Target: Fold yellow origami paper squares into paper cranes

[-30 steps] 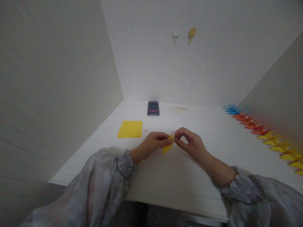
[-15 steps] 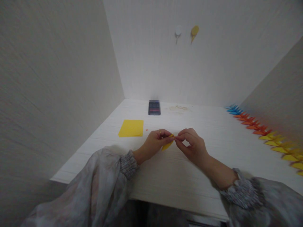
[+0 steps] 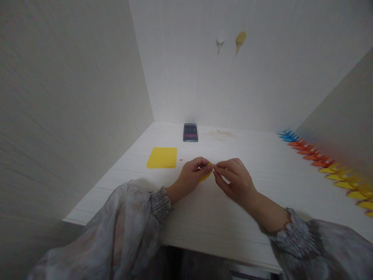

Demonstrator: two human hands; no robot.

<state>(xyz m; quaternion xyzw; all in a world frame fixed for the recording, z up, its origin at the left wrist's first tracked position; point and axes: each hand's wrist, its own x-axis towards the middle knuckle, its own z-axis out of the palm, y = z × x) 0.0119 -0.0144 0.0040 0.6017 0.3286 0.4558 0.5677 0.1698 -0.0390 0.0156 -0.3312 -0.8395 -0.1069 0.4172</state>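
Note:
A small folded piece of yellow paper [image 3: 206, 175] is held between both hands just above the white table [image 3: 221, 210]. My left hand [image 3: 191, 175], with a ring on one finger, is closed around its left side. My right hand [image 3: 233, 179] pinches its upper tip with thumb and forefinger. Most of the paper is hidden behind the fingers.
A stack of yellow paper sheets [image 3: 162, 157] lies to the left of my hands, with a tiny red scrap [image 3: 181, 160] beside it. A dark phone [image 3: 190, 132] stands near the back wall. A row of folded blue, orange and yellow paper pieces [image 3: 326, 165] lines the right wall.
The hands have come closer together and the paper piece has been pressed narrower, with less yellow showing now. The view shifted slightly.

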